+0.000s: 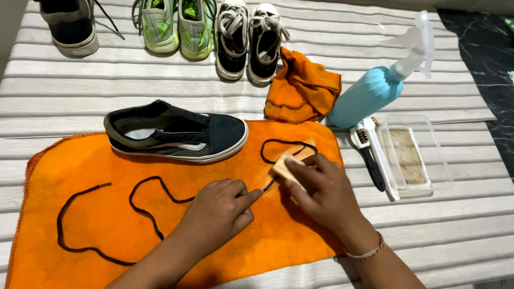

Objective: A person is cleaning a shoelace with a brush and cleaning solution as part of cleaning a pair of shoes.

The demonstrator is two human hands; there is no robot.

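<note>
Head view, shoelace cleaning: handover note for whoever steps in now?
Left hand: fingers pin the black shoelace flat on the orange towel.
Right hand: holds a small tan brush block on the lace.
Laceless black sneaker lies on the towel above the lace.
Spray bottle, black-handled brush and clear tray sit to the right; three more shoe pairs and a crumpled orange cloth beyond.
Done: lace out of the sneaker. Left: cannot tell how much lace is scrubbed.

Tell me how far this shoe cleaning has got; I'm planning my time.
Done: the black lace is out of the dark low-top sneaker and lies on the orange cloth. In hand: the left hand pins it while the right hand rubs with a pale wooden brush. Left: other shoes wait behind.
</note>
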